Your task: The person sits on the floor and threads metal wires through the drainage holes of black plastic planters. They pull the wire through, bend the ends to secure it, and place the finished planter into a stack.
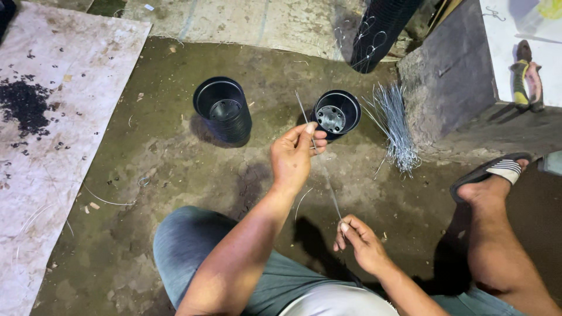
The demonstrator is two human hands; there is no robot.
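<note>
Head view shows us pinching one thin wire (321,161) taut between our hands, left hand (295,155) gripping its upper part just before the small black pot (336,113), right hand (358,239) nipping its lower end, seemingly to straighten it.

The wire (324,167) pinched between the left hand (294,157) and the right hand (358,241) is thin bare metal, grey and faintly bright, as is the loose bundle of cut wires (395,126) lying on the ground, whose strands catch the light with a dull silver sheen. The two stacks of pots, one larger (223,111) and one smaller (336,112), are black plastic, smooth and slightly glossy at the rims. The floor (175,169) is rough, stained concrete, matt and damp-looking; the sheet (64,134) to the left is pale, worn and speckled; the sandal (494,171) appears to be dark rubber with a striped strap.
</note>
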